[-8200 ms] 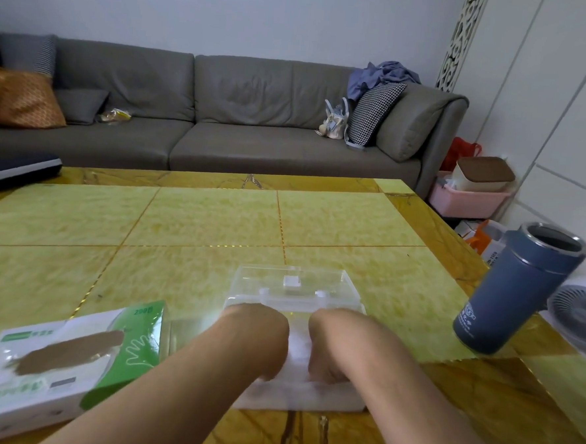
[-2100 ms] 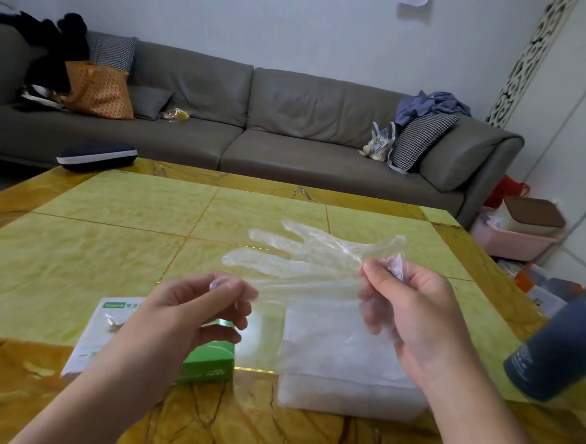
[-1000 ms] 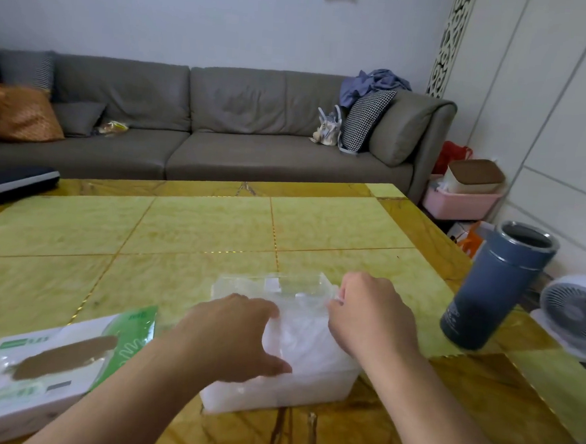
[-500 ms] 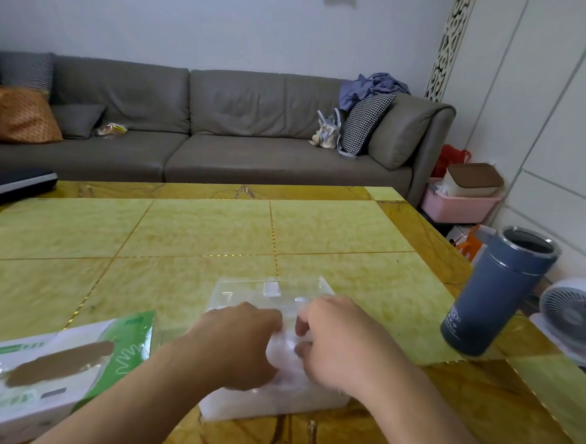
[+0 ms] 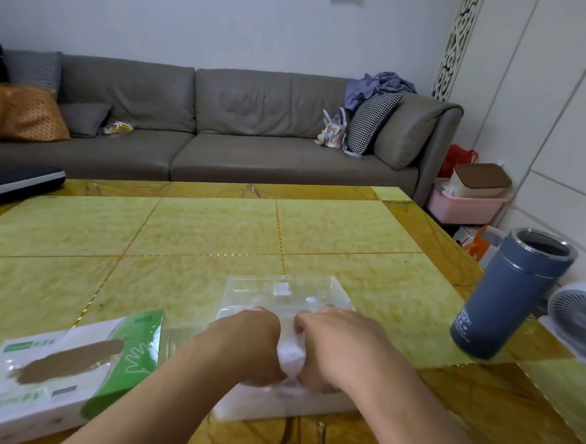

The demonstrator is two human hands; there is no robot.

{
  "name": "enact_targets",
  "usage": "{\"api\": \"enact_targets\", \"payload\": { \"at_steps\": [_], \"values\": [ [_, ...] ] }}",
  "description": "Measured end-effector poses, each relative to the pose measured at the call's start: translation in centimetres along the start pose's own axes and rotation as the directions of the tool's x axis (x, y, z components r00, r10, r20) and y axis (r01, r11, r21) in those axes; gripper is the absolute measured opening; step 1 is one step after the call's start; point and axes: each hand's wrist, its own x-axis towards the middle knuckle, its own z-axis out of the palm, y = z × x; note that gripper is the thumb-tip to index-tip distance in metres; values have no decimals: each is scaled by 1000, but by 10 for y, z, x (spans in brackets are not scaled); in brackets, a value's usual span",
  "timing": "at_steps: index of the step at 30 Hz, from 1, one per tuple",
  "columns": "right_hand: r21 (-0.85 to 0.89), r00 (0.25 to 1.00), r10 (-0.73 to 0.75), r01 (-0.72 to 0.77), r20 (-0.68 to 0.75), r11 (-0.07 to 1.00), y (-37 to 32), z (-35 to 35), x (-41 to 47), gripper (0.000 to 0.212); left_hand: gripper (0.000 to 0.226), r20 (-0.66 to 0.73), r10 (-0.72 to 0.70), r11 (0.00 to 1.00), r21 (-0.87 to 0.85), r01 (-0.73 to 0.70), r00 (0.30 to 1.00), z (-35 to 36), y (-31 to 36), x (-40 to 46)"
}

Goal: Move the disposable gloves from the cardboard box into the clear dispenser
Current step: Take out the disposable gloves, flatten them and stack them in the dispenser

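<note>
I have both fists down inside the clear dispenser (image 5: 275,407), knuckles up and side by side, because the thin plastic gloves (image 5: 289,355) spring back unless they are packed from above. My left hand (image 5: 246,347) is curled, and so is my right hand (image 5: 333,349); only a small white bulge of glove film shows in the gap between them, and since my fingertips are tucked under, I cannot tell whether either hand actually pinches the film or simply bears down on it. The dispenser sits right at the near edge of the table (image 5: 198,229), square in front of me, so I can lean my weight straight down into it. Its hinged clear lid (image 5: 282,289) lies flung open on the far side, out of my way, with its small catch facing up; I judge it closes only once the stack is low enough. The green and white cardboard glove box (image 5: 63,372) lies flat just to the left of the dispenser, within easy reach of my left hand, its oval opening facing up for the next pull; I cannot see how many gloves remain in it. The blue insulated tumbler (image 5: 510,293) stands well to the right, clear of my elbows.
</note>
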Motion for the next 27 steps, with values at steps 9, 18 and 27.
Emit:
{"api": "enact_targets", "payload": {
  "at_steps": [9,18,27],
  "values": [
    [-4,993,-6,6,121,1000,-4,-6,7,50,33,-290,133,991,37,-127,948,-15,5,-47],
    [2,995,15,-15,95,1000,-4,-5,3,62,40,-47,10,993,120,-4,999,-5,-1,-18],
    [59,993,92,-96,74,994,0,4,4,40,26,49,-7,996,87,3,999,4,4,4]
  ]
}}
